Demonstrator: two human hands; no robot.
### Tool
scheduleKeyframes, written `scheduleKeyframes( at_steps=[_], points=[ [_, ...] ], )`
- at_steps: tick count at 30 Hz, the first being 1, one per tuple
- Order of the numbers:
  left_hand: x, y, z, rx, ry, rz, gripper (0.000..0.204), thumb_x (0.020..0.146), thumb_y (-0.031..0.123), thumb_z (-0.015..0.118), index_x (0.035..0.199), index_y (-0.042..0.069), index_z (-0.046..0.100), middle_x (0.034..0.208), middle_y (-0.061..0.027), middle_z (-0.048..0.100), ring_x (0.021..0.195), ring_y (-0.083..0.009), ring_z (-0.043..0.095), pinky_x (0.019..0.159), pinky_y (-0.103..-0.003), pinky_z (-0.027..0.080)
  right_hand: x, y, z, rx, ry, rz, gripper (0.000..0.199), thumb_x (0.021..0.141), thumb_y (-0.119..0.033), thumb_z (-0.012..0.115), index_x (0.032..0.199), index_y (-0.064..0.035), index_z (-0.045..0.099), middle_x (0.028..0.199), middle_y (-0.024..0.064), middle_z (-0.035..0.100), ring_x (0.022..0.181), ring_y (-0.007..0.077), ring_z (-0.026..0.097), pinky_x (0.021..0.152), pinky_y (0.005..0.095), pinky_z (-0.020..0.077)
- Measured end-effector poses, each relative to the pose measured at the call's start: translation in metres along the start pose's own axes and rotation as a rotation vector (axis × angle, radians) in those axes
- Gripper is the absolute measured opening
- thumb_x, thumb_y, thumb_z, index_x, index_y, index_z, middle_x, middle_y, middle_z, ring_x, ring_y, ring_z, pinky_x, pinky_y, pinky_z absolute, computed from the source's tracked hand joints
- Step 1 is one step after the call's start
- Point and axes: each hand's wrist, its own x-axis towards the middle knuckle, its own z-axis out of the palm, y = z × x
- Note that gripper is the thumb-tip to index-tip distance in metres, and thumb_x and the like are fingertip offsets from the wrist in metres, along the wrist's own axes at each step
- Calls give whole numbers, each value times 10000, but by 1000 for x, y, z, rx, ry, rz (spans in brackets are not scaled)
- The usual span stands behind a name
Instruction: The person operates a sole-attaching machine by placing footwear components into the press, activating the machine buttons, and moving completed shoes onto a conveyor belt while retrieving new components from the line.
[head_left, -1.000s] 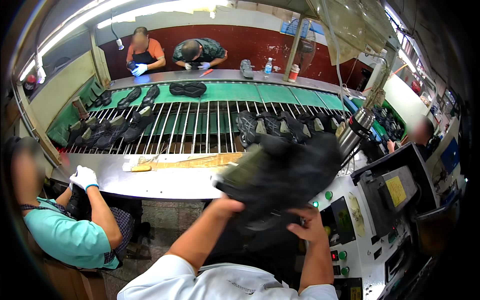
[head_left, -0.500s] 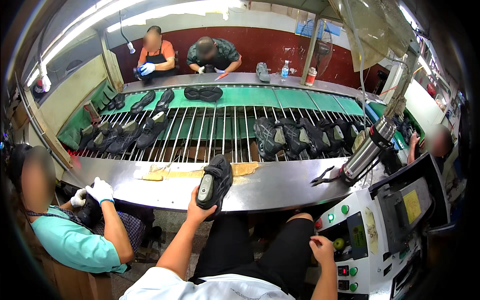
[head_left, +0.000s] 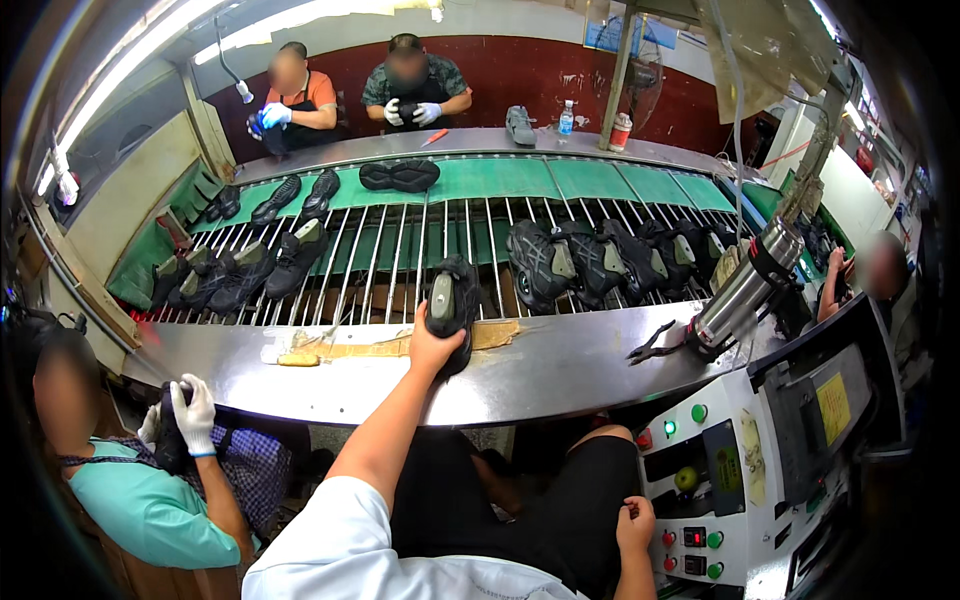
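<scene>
My left hand (head_left: 437, 348) grips the heel end of a black sports shoe (head_left: 461, 312). A grey-green shoe last (head_left: 441, 297) fills its opening. The shoe's toe points away over the metal rods, and its heel is above the steel table edge (head_left: 560, 370). Down by my right thigh, my right hand (head_left: 635, 524) is closed, fingers curled, beside the white control box (head_left: 735, 535); nothing shows in it. To the right on the rods stands a row of black shoes with lasts (head_left: 598, 262); another group (head_left: 297, 258) stands to the left.
Green belt (head_left: 500, 181) runs behind the rods, bearing several shoes and an upturned one (head_left: 400, 176). A steel flask (head_left: 742, 295) stands at the table's right. Co-workers sit across the line and at left (head_left: 150, 500), holding dark shoes in gloved hands. Another person (head_left: 870, 280) is far right.
My left hand has carried the shoe forward and slightly right, from above the steel edge to the rods. My right hand has dropped lower beside the control box, its fingers now curled.
</scene>
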Motion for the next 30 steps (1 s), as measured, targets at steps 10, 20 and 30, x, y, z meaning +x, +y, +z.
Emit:
scheduleKeyframes(
  at_steps=[10, 20, 30],
  points=[
    [103, -32, 75, 113, 145, -7, 972, 600, 326, 827, 1446, 166, 377, 1285, -132, 536, 1156, -318, 553, 945, -401, 473, 139, -108, 89, -13, -311, -452, 107, 775, -26, 653, 882, -24, 647, 770, 69, 594, 681, 164, 599, 653, 274, 486],
    [135, -45, 73, 61, -26, -55, 1058, 592, 269, 880, 1479, 133, 318, 1371, -204, 487, 1245, -356, 503, 1023, -399, 423, 335, -189, 246, -322, -429, -755, 190, 752, -150, 698, 917, -62, 665, 695, 60, 578, 642, 234, 579, 592, 337, 480],
    [185, -70, 30, -490, -437, -364, 842, 729, -34, 678, 1472, 103, 306, 1468, -142, 387, 1382, -263, 349, 1111, -382, 309, 355, -186, 286, -302, -326, -759, 226, 722, -104, 633, 935, -35, 604, 581, 29, 480, 495, 227, 489, 475, 349, 416]
  ],
)
